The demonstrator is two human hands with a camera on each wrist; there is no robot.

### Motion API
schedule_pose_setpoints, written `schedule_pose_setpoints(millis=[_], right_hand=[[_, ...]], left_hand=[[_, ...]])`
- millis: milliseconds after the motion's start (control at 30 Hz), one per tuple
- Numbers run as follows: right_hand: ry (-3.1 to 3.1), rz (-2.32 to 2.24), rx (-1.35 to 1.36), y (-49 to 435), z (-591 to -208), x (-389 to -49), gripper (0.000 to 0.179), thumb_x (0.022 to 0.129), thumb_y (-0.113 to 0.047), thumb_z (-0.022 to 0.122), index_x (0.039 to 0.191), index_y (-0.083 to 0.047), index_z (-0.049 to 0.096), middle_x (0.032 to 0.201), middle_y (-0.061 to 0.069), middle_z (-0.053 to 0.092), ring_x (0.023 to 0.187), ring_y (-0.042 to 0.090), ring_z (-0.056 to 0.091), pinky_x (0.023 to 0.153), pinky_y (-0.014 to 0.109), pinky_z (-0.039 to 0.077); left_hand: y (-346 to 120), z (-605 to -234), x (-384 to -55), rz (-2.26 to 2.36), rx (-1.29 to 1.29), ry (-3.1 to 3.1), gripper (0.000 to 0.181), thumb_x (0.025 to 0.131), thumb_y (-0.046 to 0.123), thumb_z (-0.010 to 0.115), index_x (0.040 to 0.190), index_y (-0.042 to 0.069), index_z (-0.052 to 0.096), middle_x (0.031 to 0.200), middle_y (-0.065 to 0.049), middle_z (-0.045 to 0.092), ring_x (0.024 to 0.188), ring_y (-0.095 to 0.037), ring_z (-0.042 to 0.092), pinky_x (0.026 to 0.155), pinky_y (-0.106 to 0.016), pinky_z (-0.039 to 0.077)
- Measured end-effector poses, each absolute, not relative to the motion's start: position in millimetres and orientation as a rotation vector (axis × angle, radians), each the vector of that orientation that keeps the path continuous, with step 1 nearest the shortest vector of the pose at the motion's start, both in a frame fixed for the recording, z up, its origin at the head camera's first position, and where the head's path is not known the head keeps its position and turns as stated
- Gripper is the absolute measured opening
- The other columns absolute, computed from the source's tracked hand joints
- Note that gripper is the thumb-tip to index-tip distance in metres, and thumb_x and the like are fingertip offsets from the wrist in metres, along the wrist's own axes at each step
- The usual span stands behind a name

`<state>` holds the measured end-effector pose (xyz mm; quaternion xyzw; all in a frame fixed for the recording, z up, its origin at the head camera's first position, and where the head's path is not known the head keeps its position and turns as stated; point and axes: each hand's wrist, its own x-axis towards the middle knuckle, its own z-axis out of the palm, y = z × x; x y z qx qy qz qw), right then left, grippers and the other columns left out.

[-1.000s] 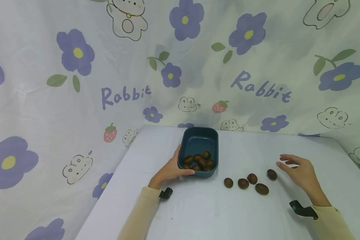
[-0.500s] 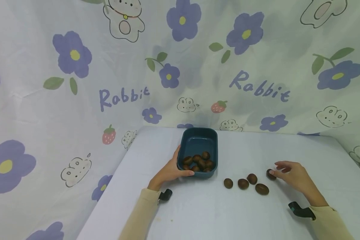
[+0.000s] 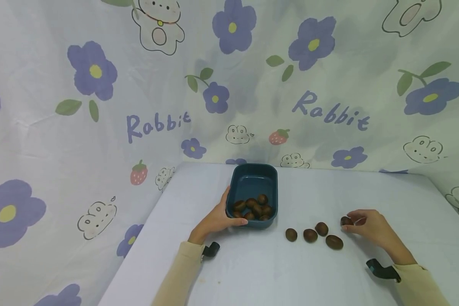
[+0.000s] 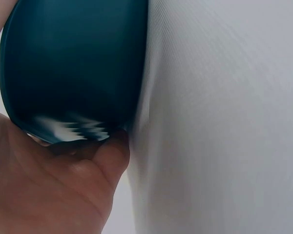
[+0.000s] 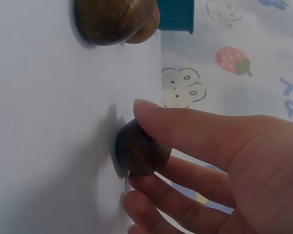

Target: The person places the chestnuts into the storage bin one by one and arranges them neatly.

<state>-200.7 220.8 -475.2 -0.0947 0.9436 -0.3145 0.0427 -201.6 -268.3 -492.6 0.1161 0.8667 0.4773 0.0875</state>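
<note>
My left hand (image 3: pixel 222 216) grips the near left corner of a dark teal rectangular box (image 3: pixel 254 185), thumb along the front wall and fingers along the left side. Several brown chestnut-like nuts (image 3: pixel 256 209) lie heaped in the box's near half. In the left wrist view, the box wall (image 4: pixel 78 58) rests against the palm and thumb. My right hand (image 3: pixel 375 229) pinches one brown chestnut-like nut (image 5: pixel 141 148) between thumb and fingers, low at the white tabletop. The nut is partly covered by the thumb in the head view.
Several more brown nuts lie on the white table (image 3: pixel 275 272) between the box and my right hand: a round one (image 3: pixel 291 234) at the left, an oval one (image 3: pixel 334 242) at the right. A patterned cloth (image 3: pixel 252 93) hangs behind and at the left of the table.
My right hand has come down and left onto the rightmost nut, its thumb and fingers closing round it. The left hand and box stay in place.
</note>
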Motion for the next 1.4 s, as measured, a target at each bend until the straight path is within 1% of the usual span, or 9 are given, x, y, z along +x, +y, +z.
schedule_pose_setpoints(millis=[167,300,433,567,667,800,900,1100,1400], right_hand=[[2.898,-0.965,-0.299,217.5,-475.0,-201.6,0.046,0.083,-0.025,0.087,0.113,0.007,0.072,0.098,0.016,0.077,0.089,0.026,0.068,0.068,0.032,0.051],[2.900,-1.004,-0.293,216.3,-474.1,-200.9,0.046,0.083,-0.023,0.087,0.115,0.007,0.072,0.099,0.018,0.077,0.090,0.029,0.072,0.066,0.030,0.053],[2.876,-1.072,-0.281,215.0,-471.8,-199.6,0.047,0.085,-0.022,0.085,0.121,0.006,0.071,0.110,0.023,0.076,0.093,0.034,0.075,0.066,0.026,0.054],[2.847,-1.133,-0.270,212.6,-465.5,-197.8,0.050,0.088,-0.025,0.084,0.125,0.004,0.069,0.121,0.029,0.071,0.096,0.035,0.077,0.069,0.027,0.055],[2.831,-1.154,-0.250,210.3,-459.4,-195.5,0.053,0.089,-0.028,0.083,0.128,0.003,0.068,0.126,0.030,0.069,0.095,0.027,0.077,0.069,0.026,0.055],[2.830,-1.184,-0.261,203.8,-450.6,-192.9,0.055,0.089,-0.033,0.083,0.130,0.001,0.069,0.129,0.027,0.070,0.089,0.003,0.073,0.071,0.021,0.053],[2.829,-1.218,-0.284,194.9,-443.2,-192.0,0.055,0.090,-0.034,0.082,0.132,-0.001,0.068,0.128,0.025,0.071,0.086,-0.009,0.068,0.072,0.019,0.052],[2.801,-1.298,-0.319,174.5,-431.0,-193.1,0.054,0.091,-0.034,0.082,0.133,-0.003,0.068,0.124,0.021,0.074,0.088,-0.010,0.066,0.075,0.020,0.052],[2.759,-1.416,-0.350,141.1,-423.8,-202.4,0.051,0.091,-0.037,0.081,0.130,-0.008,0.070,0.121,0.015,0.076,0.092,-0.008,0.067,0.082,0.023,0.054]], left_hand=[[-270.0,-493.3,-201.8,1.431,0.352,2.581,0.142,0.072,0.064,0.087,0.167,0.025,-0.012,0.176,-0.005,0.007,0.161,-0.034,0.019,0.125,-0.066,0.024],[-270.1,-493.5,-202.5,1.437,0.359,2.579,0.141,0.072,0.064,0.087,0.166,0.029,-0.012,0.176,-0.005,0.009,0.161,-0.033,0.020,0.125,-0.065,0.024],[-269.5,-492.4,-203.4,1.423,0.336,2.586,0.142,0.072,0.064,0.087,0.167,0.028,-0.011,0.176,-0.007,0.011,0.160,-0.034,0.022,0.125,-0.064,0.025],[-267.7,-489.5,-204.6,1.406,0.308,2.594,0.143,0.071,0.065,0.088,0.167,0.026,-0.010,0.176,-0.006,0.011,0.160,-0.034,0.022,0.125,-0.064,0.025],[-266.7,-487.4,-204.3,1.397,0.317,2.594,0.143,0.070,0.066,0.088,0.167,0.027,-0.011,0.176,-0.005,0.009,0.160,-0.034,0.021,0.125,-0.064,0.025],[-267.1,-487.6,-202.4,1.398,0.312,2.586,0.144,0.070,0.067,0.087,0.167,0.027,-0.011,0.176,-0.005,0.008,0.161,-0.034,0.020,0.125,-0.064,0.025],[-268.5,-489.9,-200.6,1.413,0.305,2.583,0.143,0.070,0.067,0.088,0.167,0.028,-0.010,0.176,-0.005,0.008,0.161,-0.034,0.020,0.125,-0.065,0.024],[-269.6,-492.0,-199.2,1.422,0.307,2.576,0.143,0.070,0.066,0.088,0.167,0.030,-0.010,0.176,-0.005,0.009,0.160,-0.033,0.021,0.125,-0.064,0.025],[-269.2,-491.0,-200.8,1.413,0.310,2.584,0.143,0.070,0.066,0.088,0.167,0.027,-0.010,0.176,-0.005,0.010,0.160,-0.034,0.021,0.125,-0.065,0.024]])
